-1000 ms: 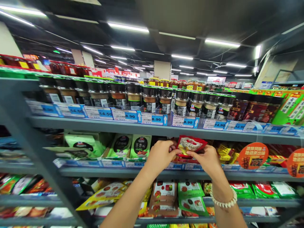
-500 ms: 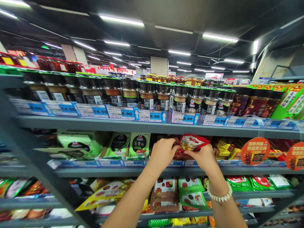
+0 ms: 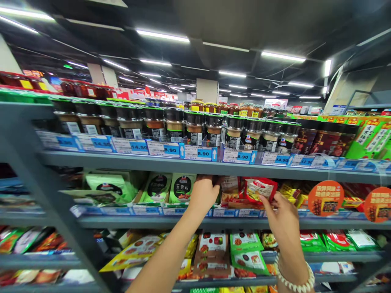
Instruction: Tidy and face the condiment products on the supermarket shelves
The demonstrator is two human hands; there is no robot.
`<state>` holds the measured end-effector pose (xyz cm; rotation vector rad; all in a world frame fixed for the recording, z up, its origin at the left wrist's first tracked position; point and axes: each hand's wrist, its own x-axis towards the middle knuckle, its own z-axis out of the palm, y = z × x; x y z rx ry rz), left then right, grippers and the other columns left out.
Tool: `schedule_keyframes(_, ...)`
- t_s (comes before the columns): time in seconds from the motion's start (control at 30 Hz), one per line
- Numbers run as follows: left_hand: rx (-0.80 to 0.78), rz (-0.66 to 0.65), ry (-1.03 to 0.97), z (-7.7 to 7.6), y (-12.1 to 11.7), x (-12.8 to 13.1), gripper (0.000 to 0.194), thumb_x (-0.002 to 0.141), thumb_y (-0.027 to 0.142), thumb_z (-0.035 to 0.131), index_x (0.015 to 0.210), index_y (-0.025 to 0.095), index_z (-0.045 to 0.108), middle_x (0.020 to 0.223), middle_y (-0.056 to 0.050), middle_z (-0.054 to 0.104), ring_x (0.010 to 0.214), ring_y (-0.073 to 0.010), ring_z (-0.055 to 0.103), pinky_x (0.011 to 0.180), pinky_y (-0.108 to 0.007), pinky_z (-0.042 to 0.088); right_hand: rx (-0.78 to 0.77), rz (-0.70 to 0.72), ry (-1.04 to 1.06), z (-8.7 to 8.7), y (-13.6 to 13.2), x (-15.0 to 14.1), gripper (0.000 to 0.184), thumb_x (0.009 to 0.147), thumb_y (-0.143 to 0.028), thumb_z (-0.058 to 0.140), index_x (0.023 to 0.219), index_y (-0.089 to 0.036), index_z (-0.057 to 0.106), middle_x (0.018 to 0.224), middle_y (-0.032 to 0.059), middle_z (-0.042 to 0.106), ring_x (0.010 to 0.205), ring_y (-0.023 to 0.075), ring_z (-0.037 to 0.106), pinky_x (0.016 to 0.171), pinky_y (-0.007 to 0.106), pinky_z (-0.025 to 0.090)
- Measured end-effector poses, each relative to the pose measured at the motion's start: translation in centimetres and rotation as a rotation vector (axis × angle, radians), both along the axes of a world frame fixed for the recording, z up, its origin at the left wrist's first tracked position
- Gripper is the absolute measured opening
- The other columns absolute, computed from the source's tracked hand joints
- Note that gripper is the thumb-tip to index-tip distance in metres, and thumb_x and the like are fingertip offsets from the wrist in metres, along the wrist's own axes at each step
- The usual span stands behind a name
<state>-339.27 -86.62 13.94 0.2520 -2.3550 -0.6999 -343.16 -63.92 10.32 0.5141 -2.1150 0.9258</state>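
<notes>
My right hand pinches the lower right side of a red and yellow seasoning packet between thumb and fingers. The packet leans at the front of the middle shelf, its printed face towards me. My left hand reaches into the same shelf, just right of a green five-spice packet; its fingertips are hidden under the upper shelf's edge, so what they touch does not show. Between my hands stand other red and yellow packets.
Above runs a shelf edge with price labels and a row of black-lidded spice jars. Round orange signs hang at the right. Brown packets and green packets lie on the shelf below. A grey upright stands left.
My hands have parted. The right has moved right with the red packet, which now shows more upright, while the left has let go of it and moved left, deeper into the shelf.
</notes>
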Motion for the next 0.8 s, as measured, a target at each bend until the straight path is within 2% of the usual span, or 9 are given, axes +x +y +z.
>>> schedule_keyframes(0.17, -0.272, -0.214, -0.139, -0.8, 2.0, 1.3, 0.021, 0.094, 0.033, 0.051, 0.100, 0.023, 0.069, 0.097, -0.006, 0.068, 0.095, -0.0249, 0.061, 0.086, -0.036, 0.045, -0.106, -0.111, 0.078, -0.7, 0.1, -0.4, 0.048, 0.091, -0.063, 0.048, 0.068, -0.020, 0.054, 0.071, 0.0043, 0.065, 0.067, 0.0191, 0.064, 0.062, 0.027, 0.043)
schedule_keyframes(0.3, -0.404, -0.201, -0.139, -1.9, 4.2, 1.5, 0.025, 0.095, 0.034, 0.048, 0.108, 0.020, 0.064, 0.103, -0.008, 0.065, 0.100, -0.0279, 0.059, 0.092, -0.043, 0.042, -0.162, -0.096, 0.117, -1.0, -0.2, -0.4, 0.045, 0.089, -0.059, 0.056, 0.067, -0.020, 0.057, 0.068, 0.0045, 0.066, 0.067, 0.0203, 0.066, 0.063, 0.027, 0.046)
schedule_keyframes(0.43, -0.370, -0.132, -0.073, -1.6, 6.3, -0.5, 0.034, 0.095, 0.035, 0.046, 0.123, 0.018, 0.057, 0.104, -0.012, 0.066, 0.101, -0.0298, 0.061, 0.094, -0.046, 0.041, -0.265, -0.076, 0.231, -1.6, -0.3, 0.2, 0.033, 0.089, -0.048, 0.062, 0.080, -0.017, 0.069, 0.081, 0.0082, 0.071, 0.069, 0.0210, 0.068, 0.067, 0.029, 0.051)
schedule_keyframes(0.57, -0.262, -0.138, -0.164, -0.7, 7.3, -1.9, 0.026, 0.091, 0.034, 0.053, 0.111, 0.020, 0.063, 0.099, -0.011, 0.068, 0.094, -0.0286, 0.065, 0.079, -0.036, 0.049, -0.335, -0.228, 0.347, -2.4, 0.5, 0.3, 0.027, 0.087, -0.042, 0.066, 0.085, -0.016, 0.074, 0.083, 0.0109, 0.072, 0.075, 0.0262, 0.069, 0.076, 0.037, 0.055)
schedule_keyframes(0.63, -0.177, -0.075, -0.209, -0.3, 7.3, -2.0, 0.026, 0.090, 0.028, 0.051, 0.111, 0.019, 0.064, 0.096, -0.012, 0.068, 0.090, -0.0272, 0.066, 0.075, -0.033, 0.050, -0.408, -0.273, 0.371, -2.9, 1.1, 0.4, 0.028, 0.084, -0.043, 0.070, 0.085, -0.015, 0.074, 0.083, 0.0122, 0.072, 0.075, 0.0283, 0.069, 0.078, 0.041, 0.055)
schedule_keyframes(0.7, -0.102, -0.025, -0.203, 0.0, 7.2, -1.9, 0.029, 0.092, 0.025, 0.045, 0.112, 0.014, 0.064, 0.096, -0.014, 0.069, 0.092, -0.0274, 0.066, 0.080, -0.034, 0.050, -0.497, -0.277, 0.370, -3.2, 1.6, 0.4, 0.033, 0.081, -0.046, 0.073, 0.089, -0.014, 0.074, 0.084, 0.0136, 0.072, 0.075, 0.0292, 0.069, 0.076, 0.042, 0.056)
schedule_keyframes(0.8, -0.080, -0.100, -0.217, 0.0, 7.6, -2.2, 0.031, 0.092, 0.019, 0.040, 0.115, 0.013, 0.062, 0.098, -0.015, 0.069, 0.096, -0.0268, 0.066, 0.086, -0.034, 0.050, -0.559, -0.253, 0.342, -3.5, 1.8, 0.7, 0.039, 0.080, -0.049, 0.073, 0.094, -0.012, 0.073, 0.085, 0.0145, 0.072, 0.074, 0.0291, 0.070, 0.073, 0.042, 0.058)
